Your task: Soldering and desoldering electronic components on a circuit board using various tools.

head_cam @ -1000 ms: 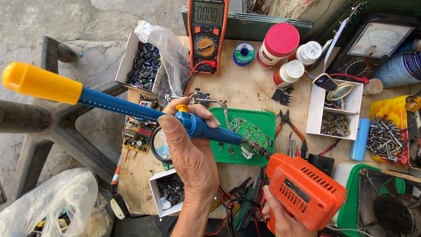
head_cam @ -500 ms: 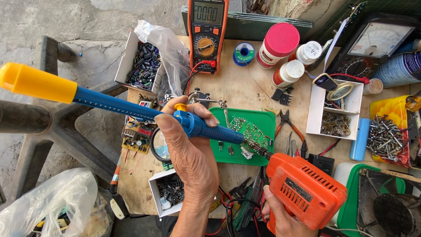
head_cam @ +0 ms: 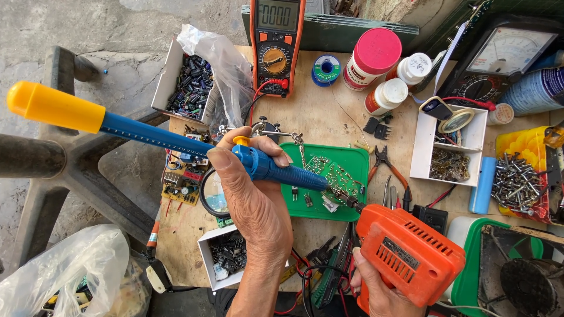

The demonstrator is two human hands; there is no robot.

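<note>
On the wooden table, the green tray serves as the landmark: a small green circuit board lies on it, and both tools meet at its lower right corner. The left hand is clamped around the blue barrel of a desoldering pump, thumb on top near its yellow button, the long blue shaft and yellow plunger end running up and away to the left of the tray. Its nozzle points down at the board. The right hand, just below and right of the tray, is closed on the grip of an orange soldering gun, whose tip reaches the board's edge. The pump looks light, rigid plastic, best held mid-barrel as it is; the gun seems bulkier and heavier, safe only by its handle, since the tip is likely hot. The board is thin, stiff and probably fragile. An orange multimeter stands beyond the tray.
</note>
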